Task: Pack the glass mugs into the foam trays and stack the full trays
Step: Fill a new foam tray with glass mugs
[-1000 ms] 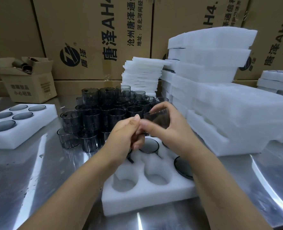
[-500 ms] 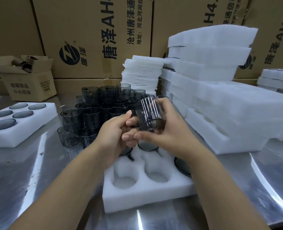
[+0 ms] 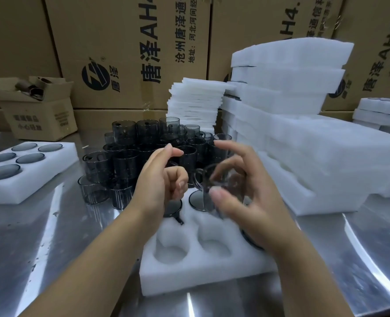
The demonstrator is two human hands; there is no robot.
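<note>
My right hand grips a clear smoky glass mug, blurred by motion, its handle pointing left. It hangs just above the white foam tray in front of me. My left hand hovers beside the handle with loosely curled fingers, holding nothing and apart from the mug. In the tray, two near pockets stand empty, while the far pockets and the right one hold mugs. A cluster of loose mugs stands behind the tray.
A filled foam tray lies at the left on the steel table. A tall stack of foam trays fills the right side, with thin foam sheets piled behind the mugs. A small open carton and large cartons line the back.
My left hand has let go of the mug and drawn back a little to the left. My right hand has turned the mug and lowered it toward the tray.
</note>
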